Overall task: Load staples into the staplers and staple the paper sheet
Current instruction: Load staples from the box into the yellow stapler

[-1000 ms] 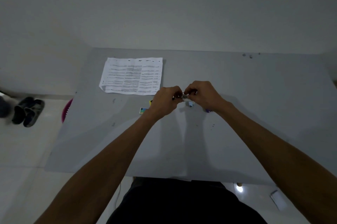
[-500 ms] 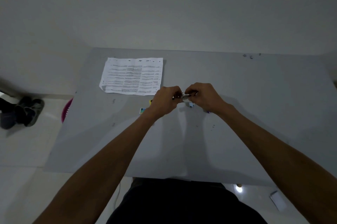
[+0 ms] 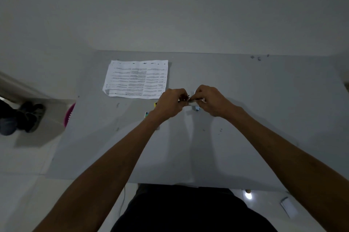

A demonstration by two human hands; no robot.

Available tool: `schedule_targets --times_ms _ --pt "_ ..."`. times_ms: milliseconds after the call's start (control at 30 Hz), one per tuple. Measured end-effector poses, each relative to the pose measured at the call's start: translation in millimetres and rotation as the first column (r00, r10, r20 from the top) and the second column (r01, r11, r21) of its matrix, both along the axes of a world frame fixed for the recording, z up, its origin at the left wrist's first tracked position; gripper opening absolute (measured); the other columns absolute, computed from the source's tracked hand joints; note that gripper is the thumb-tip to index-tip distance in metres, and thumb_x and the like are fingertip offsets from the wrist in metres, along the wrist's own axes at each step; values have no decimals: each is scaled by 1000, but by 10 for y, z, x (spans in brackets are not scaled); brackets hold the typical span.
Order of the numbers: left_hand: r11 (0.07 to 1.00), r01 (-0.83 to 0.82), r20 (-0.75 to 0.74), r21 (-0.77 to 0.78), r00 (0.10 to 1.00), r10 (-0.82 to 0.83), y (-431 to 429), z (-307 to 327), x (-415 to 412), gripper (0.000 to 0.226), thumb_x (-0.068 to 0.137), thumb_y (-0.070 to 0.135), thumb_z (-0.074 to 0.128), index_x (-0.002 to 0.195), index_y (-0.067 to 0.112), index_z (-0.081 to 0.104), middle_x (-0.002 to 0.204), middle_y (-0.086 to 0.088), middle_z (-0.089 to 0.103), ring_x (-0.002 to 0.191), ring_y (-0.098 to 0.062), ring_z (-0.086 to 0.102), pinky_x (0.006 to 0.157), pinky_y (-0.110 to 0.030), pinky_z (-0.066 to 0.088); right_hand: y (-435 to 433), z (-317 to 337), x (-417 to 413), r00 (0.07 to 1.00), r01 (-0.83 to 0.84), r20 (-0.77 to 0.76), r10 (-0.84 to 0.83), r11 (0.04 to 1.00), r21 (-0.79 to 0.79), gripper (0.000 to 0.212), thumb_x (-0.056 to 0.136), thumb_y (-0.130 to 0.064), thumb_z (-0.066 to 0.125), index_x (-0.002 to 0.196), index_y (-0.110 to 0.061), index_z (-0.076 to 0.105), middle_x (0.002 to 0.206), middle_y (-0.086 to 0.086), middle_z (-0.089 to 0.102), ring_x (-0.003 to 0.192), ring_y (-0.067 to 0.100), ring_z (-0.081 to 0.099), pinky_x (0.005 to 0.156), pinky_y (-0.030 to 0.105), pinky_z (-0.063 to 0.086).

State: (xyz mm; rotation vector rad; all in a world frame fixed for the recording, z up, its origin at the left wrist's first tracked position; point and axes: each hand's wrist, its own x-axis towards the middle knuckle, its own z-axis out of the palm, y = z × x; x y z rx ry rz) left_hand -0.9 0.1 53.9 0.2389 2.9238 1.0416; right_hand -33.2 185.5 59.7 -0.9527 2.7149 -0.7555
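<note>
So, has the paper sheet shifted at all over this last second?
No. The paper sheet keeps its place against the far edge and left corner of the table.

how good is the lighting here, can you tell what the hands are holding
Head view: dim grey light; the arms throw soft shadows on the table; the small item pinched between left hand and right hand is too dark to identify; the paper sheet text is unreadable.

One wide-angle camera, worn on the person's head, looks forward and steeply down along both forearms (image 3: 117,156) onto the grey table (image 3: 273,111). The view is near, with the table filling mid-frame and its far edge apparently meeting the wall (image 3: 170,9).
</note>
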Motion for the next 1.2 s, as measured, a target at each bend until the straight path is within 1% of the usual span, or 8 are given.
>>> schedule_targets --times_ms 233,333,433,533,667,767,933,1200 --pt "999 -38 18 -11 999 38 -48 2 3 17 80 21 72 94 11 68 88 -3 72 68 -15 60 65 -26 46 72 -86 -14 984 162 -65 -166 984 -68 22 83 4 53 90 -7 72 92 12 61 81 24 57 69 27 43" --pt "998 -67 1 7 998 67 -52 -7 -3 15 81 20 71 92 10 68 86 -4 72 71 -19 64 66 -27 47 29 -51 58 896 438 208 -392 856 -274 11 88 -8 60 95 -7 69 87 6 66 74 13 61 70 12 49" --pt "998 -59 6 38 998 58 0 -11 15 15 80 19 71 91 10 67 86 -4 72 74 -20 65 68 -30 50 -51 -52 83 713 644 592 -376 685 -341 5 88 -7 64 89 -3 67 80 12 69 66 17 67 69 26 57" --pt "978 -117 159 175 983 89 35 18 27 17 79 18 68 95 12 65 86 -3 70 76 -17 65 67 -31 54 -94 -28 24 646 714 676 -355 595 -369 6 87 3 62 88 2 67 79 17 67 60 13 67 65 24 55" --pt "689 -526 691 498 721 50 -13 123 4 21 81 23 51 94 8 58 91 -13 66 71 -23 57 66 -31 46 -120 68 -80 656 688 687 -313 622 -374 5 86 4 62 90 2 66 78 16 67 61 13 67 62 22 55" --pt "544 -684 855 486 501 -134 -21 152 7 30 94 30 42 97 5 58 81 -10 66 62 -18 54 57 -28 43 -170 134 -121 666 661 701 -256 638 -396 9 84 0 67 86 -4 60 78 18 68 61 17 67 61 25 55" --pt "392 -785 875 479 390 -288 32 107 17 35 100 34 38 78 11 53 56 1 48 48 -11 40 46 -20 41 -293 140 -112 700 643 663 -267 640 -421 12 83 -1 69 81 -5 57 77 17 69 62 21 66 64 29 57" --pt "181 -878 887 443 400 -231 9 101 5 33 102 23 33 76 10 49 62 -4 45 55 -12 39 47 -20 39 -407 129 218 957 275 35 -287 868 -414 4 81 -11 68 78 -8 68 76 3 69 65 12 63 64 19 50"
